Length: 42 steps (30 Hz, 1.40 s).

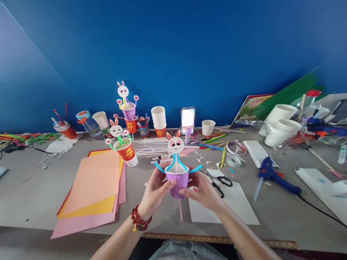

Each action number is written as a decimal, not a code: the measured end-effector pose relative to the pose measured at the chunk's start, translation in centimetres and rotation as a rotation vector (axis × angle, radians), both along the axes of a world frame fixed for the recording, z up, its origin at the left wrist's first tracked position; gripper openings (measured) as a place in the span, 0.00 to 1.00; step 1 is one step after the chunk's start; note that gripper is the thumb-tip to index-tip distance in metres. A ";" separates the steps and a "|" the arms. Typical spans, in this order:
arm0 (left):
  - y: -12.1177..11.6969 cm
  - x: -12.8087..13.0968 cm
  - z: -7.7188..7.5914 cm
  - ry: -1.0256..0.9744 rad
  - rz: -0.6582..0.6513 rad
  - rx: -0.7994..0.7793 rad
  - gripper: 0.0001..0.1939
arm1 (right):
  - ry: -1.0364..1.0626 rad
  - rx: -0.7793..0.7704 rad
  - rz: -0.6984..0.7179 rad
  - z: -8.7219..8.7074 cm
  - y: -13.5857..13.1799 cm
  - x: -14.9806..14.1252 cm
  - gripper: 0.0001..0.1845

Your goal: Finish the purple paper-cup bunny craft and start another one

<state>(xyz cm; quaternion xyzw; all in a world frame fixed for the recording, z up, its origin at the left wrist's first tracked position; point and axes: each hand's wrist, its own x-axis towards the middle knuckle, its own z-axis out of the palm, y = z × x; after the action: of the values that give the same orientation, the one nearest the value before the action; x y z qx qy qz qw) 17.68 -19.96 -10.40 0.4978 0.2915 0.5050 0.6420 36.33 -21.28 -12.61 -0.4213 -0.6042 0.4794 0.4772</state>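
Observation:
Between my hands, above the table's front part, is a purple-coloured paper cup (179, 185). A paper rabbit head (175, 145) rises from it on a stick, and two blue arms bend out over the rim. A pale straw or stick (181, 212) pokes out below the cup. My left hand (157, 189), with a red bead bracelet (140, 218) at the wrist, grips the cup's left side, thumb on the front. On the right side my right hand (200, 188) grips it too. Black-handled scissors (224, 181) lie beside my right hand, partly over white paper (231, 206).
Coloured paper sheets (92, 184) lie at left. Finished-looking rabbit cups (125, 149) and stacked white cups (159, 117) stand behind. A blue glue gun (274, 175) with a cord, a tape roll (234, 161) and a white power strip (326, 196) are on the right. A blue wall (183, 42) closes the back.

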 end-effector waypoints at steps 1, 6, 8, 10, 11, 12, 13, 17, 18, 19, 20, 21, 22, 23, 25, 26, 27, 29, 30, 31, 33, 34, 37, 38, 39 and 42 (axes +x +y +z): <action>0.0 -0.1 -0.1 -0.003 0.003 0.001 0.24 | -0.002 0.005 -0.001 -0.1 0.0 -0.1 0.34; 0.0 -0.3 -0.8 -0.009 -0.015 -0.038 0.28 | 0.004 -0.001 0.018 -0.1 0.0 -0.5 0.30; 0.1 -0.4 -1.0 -0.007 0.021 -0.074 0.29 | -0.006 -0.004 0.008 -0.2 0.0 -0.1 0.28; 0.3 -0.8 -1.1 0.005 0.071 -0.130 0.30 | -0.083 0.004 -0.072 -0.4 -0.2 0.8 0.24; 0.4 -1.1 -1.1 0.019 0.095 -0.158 0.30 | -0.143 0.012 -0.131 -0.6 -0.4 1.4 0.21; 0.5 -1.4 -1.2 0.037 0.115 -0.178 0.30 | -0.209 0.024 -0.191 -0.8 -0.6 2.1 0.17; 0.7 -1.8 -1.2 0.057 0.133 -0.186 0.30 | -0.273 0.041 -0.244 -1.0 -0.9 2.8 0.15; 0.9 -3.1 -1.9 0.140 0.179 -0.131 0.30 | -0.415 0.106 -0.364 -2.3 -2.7 5.1 0.15; 0.9 -3.5 -2.1 0.158 0.183 -0.127 0.30 | -0.433 0.116 -0.378 -2.6 -3.2 5.6 0.15; 0.9 -3.8 -2.3 0.175 0.190 -0.130 0.31 | -0.448 0.129 -0.393 -3.0 -3.7 6.0 0.14; 0.9 -4.2 -2.5 0.190 0.202 -0.141 0.31 | -0.465 0.144 -0.412 -3.3 -4.2 6.4 0.14; 0.9 -4.6 -2.7 0.204 0.221 -0.153 0.31 | -0.484 0.161 -0.437 -3.6 -4.7 6.8 0.13; 0.8 -5.0 -2.9 0.217 0.242 -0.164 0.32 | -0.504 0.176 -0.472 -3.9 -5.2 7.2 0.13; 0.8 -5.5 -3.0 0.229 0.261 -0.175 0.33 | -0.524 0.188 -0.516 -4.1 -5.6 7.7 0.13; 0.9 -6.6 -3.2 0.255 0.275 -0.193 0.35 | -0.565 0.203 -0.610 -4.3 -6.4 8.6 0.14; 0.9 -7.1 -3.2 0.270 0.267 -0.201 0.37 | -0.584 0.209 -0.650 -4.4 -6.6 9.1 0.14; 1.0 -7.6 -3.3 0.283 0.258 -0.210 0.38 | -0.601 0.217 -0.680 -4.5 -6.9 9.4 0.14; 1.0 -8.2 -3.3 0.295 0.230 -0.236 0.40 | -0.640 0.244 -0.685 -4.6 -7.0 9.8 0.13; 1.0 -8.2 -3.3 0.291 0.216 -0.249 0.39 | -0.662 0.264 -0.663 -4.6 -6.9 9.8 0.12; 0.9 -8.0 -3.3 0.282 0.201 -0.260 0.39 | -0.687 0.287 -0.629 -4.5 -6.7 9.6 0.11; 0.6 -7.1 -3.4 0.260 0.165 -0.261 0.38 | -0.742 0.339 -0.542 -4.3 -6.0 8.8 0.09; 0.4 -6.4 -3.5 0.251 0.145 -0.254 0.38 | -0.771 0.360 -0.495 -4.2 -5.6 8.2 0.09; -0.2 -4.2 -3.9 0.237 0.102 -0.238 0.36 | -0.869 0.358 -0.366 -3.6 -4.2 6.2 0.08; -0.4 -3.6 -4.1 0.235 0.097 -0.236 0.35 | -0.910 0.338 -0.333 -3.5 -3.8 5.6 0.08; -0.6 -3.1 -4.2 0.233 0.098 -0.233 0.34 | -0.953 0.311 -0.312 -3.3 -3.4 5.1 0.09; -1.2 -2.4 -4.4 0.220 0.090 -0.226 0.32 | -1.069 0.244 -0.298 -3.1 -2.8 4.0 0.09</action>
<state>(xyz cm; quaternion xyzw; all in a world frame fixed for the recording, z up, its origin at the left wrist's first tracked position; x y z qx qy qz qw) 15.26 -21.18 -14.81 0.4611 0.4370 0.4397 0.6349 40.29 -24.10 -15.70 -0.6279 -0.7468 0.0537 0.2125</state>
